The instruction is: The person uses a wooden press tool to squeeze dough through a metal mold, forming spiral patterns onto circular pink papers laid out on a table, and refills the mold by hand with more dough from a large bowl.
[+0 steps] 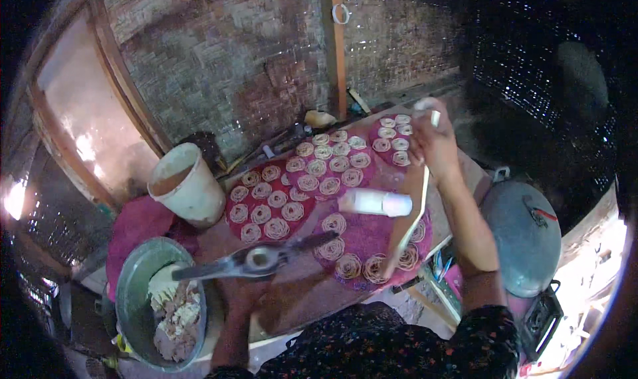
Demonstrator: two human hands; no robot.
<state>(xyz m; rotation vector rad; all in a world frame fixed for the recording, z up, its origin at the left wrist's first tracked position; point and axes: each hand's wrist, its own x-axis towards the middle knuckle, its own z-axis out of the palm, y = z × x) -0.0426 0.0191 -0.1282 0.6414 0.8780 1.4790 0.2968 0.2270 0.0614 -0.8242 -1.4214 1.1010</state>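
My left hand (247,294) is closed under a dark two-handled press (219,265) with a round opening in its middle; the press hides most of the fingers. Farther off at the right, my right hand (436,140) is closed around a long, flat, pale wooden strip (417,216), which slants down toward me and is blurred. Between the hands, a white cylinder (375,203) shows over a pink round mat (372,236). Coiled rounds of thin dough strands (348,266) lie along the edge of this mat.
More coiled rounds (307,183) cover red and pink mats farther back. On the left, a metal basin (126,312) holds pale dough (178,332), with a whitish bucket (189,193) behind it. A large lidded pot (522,246) stands at the right. A woven wall (226,53) closes the back.
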